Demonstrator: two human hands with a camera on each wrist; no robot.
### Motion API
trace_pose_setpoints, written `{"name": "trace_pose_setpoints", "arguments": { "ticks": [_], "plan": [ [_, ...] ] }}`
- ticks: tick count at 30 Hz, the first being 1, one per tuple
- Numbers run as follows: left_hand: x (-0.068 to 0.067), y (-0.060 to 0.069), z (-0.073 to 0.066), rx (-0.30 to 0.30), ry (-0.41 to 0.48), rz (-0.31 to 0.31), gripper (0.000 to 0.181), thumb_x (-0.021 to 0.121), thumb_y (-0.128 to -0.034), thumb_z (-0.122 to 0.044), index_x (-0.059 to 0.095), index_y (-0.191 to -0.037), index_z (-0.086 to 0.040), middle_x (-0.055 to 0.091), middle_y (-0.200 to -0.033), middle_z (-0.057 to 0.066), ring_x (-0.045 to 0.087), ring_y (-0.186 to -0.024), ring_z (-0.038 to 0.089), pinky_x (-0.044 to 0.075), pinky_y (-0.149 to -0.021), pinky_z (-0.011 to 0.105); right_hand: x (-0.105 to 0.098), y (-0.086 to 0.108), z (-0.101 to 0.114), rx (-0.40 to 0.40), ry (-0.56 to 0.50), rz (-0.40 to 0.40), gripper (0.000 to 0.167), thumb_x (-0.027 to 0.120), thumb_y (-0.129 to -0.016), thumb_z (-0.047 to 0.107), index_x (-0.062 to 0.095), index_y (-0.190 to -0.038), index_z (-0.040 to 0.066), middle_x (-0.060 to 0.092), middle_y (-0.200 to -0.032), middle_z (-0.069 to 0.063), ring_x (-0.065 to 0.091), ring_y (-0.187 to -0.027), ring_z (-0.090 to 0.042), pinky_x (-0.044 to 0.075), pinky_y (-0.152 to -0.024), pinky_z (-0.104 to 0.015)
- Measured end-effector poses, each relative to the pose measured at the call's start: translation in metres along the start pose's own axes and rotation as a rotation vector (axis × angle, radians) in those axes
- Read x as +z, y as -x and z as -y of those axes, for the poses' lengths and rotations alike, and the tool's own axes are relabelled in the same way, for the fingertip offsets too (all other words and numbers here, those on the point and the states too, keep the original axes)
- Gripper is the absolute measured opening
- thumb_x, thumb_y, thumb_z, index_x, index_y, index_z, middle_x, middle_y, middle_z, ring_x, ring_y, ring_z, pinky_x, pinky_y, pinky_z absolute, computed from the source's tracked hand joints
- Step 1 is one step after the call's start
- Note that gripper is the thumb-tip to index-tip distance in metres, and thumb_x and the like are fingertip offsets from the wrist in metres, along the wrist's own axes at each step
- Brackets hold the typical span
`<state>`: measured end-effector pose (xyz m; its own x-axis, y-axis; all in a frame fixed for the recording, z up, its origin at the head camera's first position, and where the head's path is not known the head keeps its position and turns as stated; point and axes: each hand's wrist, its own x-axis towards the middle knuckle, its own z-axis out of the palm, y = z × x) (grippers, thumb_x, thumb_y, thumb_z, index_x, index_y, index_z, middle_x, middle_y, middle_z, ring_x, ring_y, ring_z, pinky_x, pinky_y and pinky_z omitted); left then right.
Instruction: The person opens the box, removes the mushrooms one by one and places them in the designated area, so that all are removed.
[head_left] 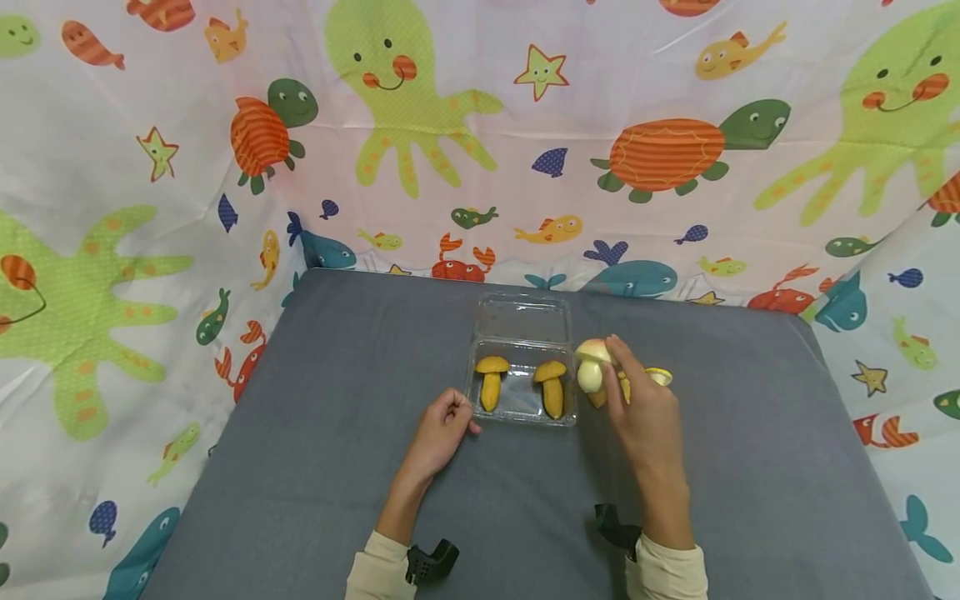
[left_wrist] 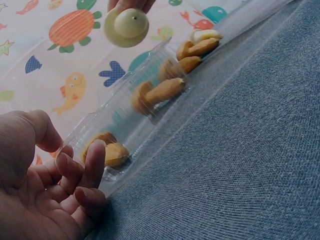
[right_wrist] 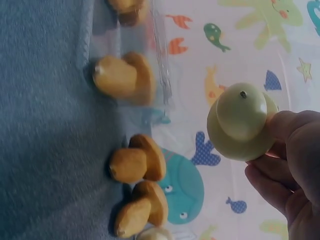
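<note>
My right hand (head_left: 647, 421) pinches a pale cream toy mushroom (head_left: 593, 363) by its cap, raised above the cloth just right of a clear plastic container (head_left: 525, 414). In the right wrist view its rounded stem end faces the camera. The container's lid (head_left: 523, 319) is folded back. Inside lie two brownish-yellow toy mushrooms, one at the left (head_left: 491, 383) and one at the right (head_left: 552, 388). My left hand (head_left: 441, 429) holds the container's front left corner between thumb and fingers, as the left wrist view (left_wrist: 47, 182) shows.
Two more brown mushrooms (right_wrist: 131, 162) (right_wrist: 141, 209) and a pale one (head_left: 660, 377) lie on the grey cloth (head_left: 337, 400) right of the container, partly hidden behind my right hand. A curtain printed with sea animals (head_left: 450, 167) rises behind the table and at both sides.
</note>
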<state>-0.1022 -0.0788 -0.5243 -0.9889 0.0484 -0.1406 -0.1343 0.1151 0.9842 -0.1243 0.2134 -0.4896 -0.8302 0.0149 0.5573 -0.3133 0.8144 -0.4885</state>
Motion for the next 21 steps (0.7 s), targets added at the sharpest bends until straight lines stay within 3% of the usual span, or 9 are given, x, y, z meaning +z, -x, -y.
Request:
{"name": "trace_pose_setpoints", "arguments": {
  "ticks": [12,21],
  "plan": [
    [0.0,0.0,0.001,-0.003,-0.001,0.0,0.014,0.053,-0.1054,-0.003,0.058,-0.092,-0.002,0.064,-0.085,0.029,0.072,-0.089,0.047,0.042,-0.068,0.026,-0.01,0.007,-0.018,-0.001,0.019,0.0,0.04,0.072,-0.1,0.009,0.067,-0.14,0.008,0.071,-0.136,-0.011,0.074,-0.101,-0.045,0.055,-0.083,-0.062],
    [0.001,0.001,-0.001,-0.003,-0.013,-0.005,0.014,0.053,-0.1054,-0.003,0.059,-0.092,-0.001,0.066,-0.083,0.026,0.072,-0.087,0.048,0.039,-0.065,0.026,-0.016,0.012,-0.027,-0.063,0.007,0.09,0.046,0.076,-0.097,0.005,0.066,-0.141,0.009,0.071,-0.137,-0.012,0.076,-0.099,-0.042,0.057,-0.08,-0.06]
  ]
}}
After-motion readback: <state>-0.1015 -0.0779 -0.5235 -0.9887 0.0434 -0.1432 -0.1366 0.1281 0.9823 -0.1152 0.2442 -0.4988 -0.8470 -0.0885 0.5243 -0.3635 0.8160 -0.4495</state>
